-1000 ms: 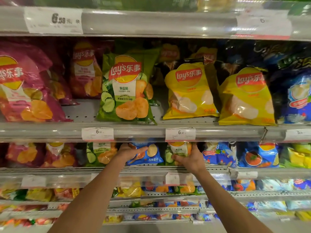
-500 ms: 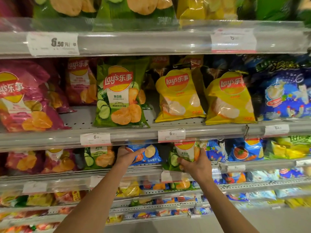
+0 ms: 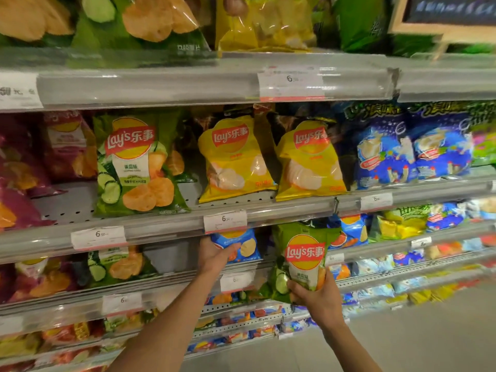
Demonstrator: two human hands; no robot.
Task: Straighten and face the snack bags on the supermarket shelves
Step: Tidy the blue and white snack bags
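Note:
My right hand [image 3: 315, 294] grips the bottom of a green cucumber Lay's bag [image 3: 302, 253] and holds it upright in front of the second shelf, clear of the row. My left hand [image 3: 216, 255] grips the left side of a blue Lay's bag [image 3: 245, 247] that stands on that same shelf under a price tag. On the shelf above stand a large green Lay's bag [image 3: 134, 167] and two yellow Lay's bags [image 3: 233, 157] [image 3: 308, 159], all front-facing.
Purple-red bags [image 3: 18, 167] fill the left of the upper shelf, blue star-print bags [image 3: 383, 151] the right. A green bag [image 3: 118, 264] sits left of my left hand. Grey price rails [image 3: 166, 229] edge each shelf. Lower shelves hold small mixed bags. Grey floor lies at lower right.
My right hand has drawn the green bag out of the shelf, down and toward me. My left hand stays on the blue bag. The view has shifted left and upward.

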